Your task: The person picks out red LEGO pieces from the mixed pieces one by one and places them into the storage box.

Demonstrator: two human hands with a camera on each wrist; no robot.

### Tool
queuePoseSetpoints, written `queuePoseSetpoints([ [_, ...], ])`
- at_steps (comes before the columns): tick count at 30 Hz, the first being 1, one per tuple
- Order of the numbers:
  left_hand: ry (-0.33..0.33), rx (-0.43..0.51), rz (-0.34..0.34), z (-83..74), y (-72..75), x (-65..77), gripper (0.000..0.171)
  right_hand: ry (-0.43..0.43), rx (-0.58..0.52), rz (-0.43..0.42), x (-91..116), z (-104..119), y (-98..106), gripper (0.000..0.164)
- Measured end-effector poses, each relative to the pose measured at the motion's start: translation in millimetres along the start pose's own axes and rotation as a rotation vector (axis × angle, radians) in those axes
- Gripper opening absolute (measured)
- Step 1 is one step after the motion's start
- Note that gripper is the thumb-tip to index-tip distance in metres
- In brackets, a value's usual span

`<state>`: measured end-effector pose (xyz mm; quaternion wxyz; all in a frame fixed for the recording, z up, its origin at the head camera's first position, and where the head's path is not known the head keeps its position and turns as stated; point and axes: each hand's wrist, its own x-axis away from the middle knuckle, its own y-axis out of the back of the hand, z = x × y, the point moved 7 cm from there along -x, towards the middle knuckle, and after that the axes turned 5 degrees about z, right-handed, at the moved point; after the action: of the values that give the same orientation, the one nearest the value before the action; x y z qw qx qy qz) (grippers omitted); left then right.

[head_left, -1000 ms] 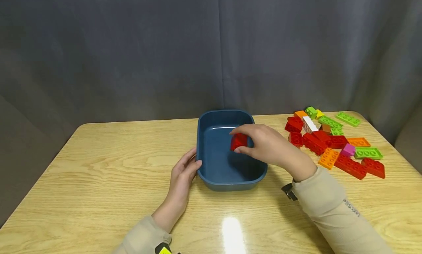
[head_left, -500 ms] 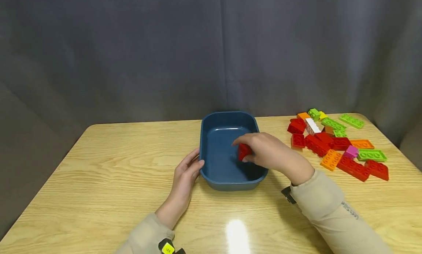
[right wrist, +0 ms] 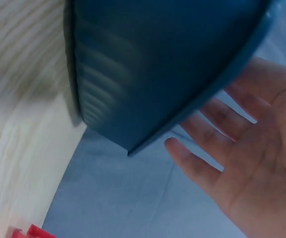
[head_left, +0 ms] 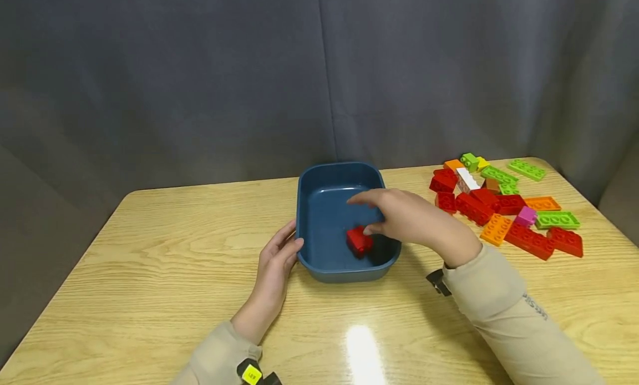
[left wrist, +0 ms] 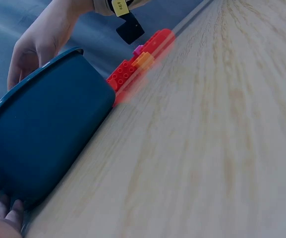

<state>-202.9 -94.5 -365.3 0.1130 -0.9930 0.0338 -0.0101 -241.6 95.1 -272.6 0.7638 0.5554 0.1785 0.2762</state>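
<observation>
A deep blue plastic bin [head_left: 319,275] stands on the table with a red toy building brick [head_left: 359,241] inside, tilted in the head view. My right hand [head_left: 406,216] hovers over the bin's right rim, its fingers spread and nothing held between them. The thumb tip is beside the brick; whether it touches is unclear. In the right wrist view, the same hand [right wrist: 252,144] shows straight, parted fingers beyond the rim. My left hand [head_left: 273,263] holds the bin's left side, thumb at the rim and fingers [left wrist: 4,207] against the outer wall.
A loose pile of bricks lies to the right, among them a white brick [head_left: 467,181], a purple brick [head_left: 526,216], an orange brick [head_left: 496,229] and a green plate [head_left: 557,219]. A dark curtain [head_left: 199,85] hangs behind the table [head_left: 165,274].
My right hand has let go of the red brick, which now lies lower, inside the bin. Its fingers have spread apart. The left hand has stayed at the bin's side.
</observation>
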Motion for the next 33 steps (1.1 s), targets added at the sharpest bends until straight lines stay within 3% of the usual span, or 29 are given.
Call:
queuePoseSetpoints([
  [33,-0.006,-0.007,0.003,1.0,-0.4,-0.3,0.049,-0.162,-0.028,-0.143,22.9,-44.4,35.6,0.051],
])
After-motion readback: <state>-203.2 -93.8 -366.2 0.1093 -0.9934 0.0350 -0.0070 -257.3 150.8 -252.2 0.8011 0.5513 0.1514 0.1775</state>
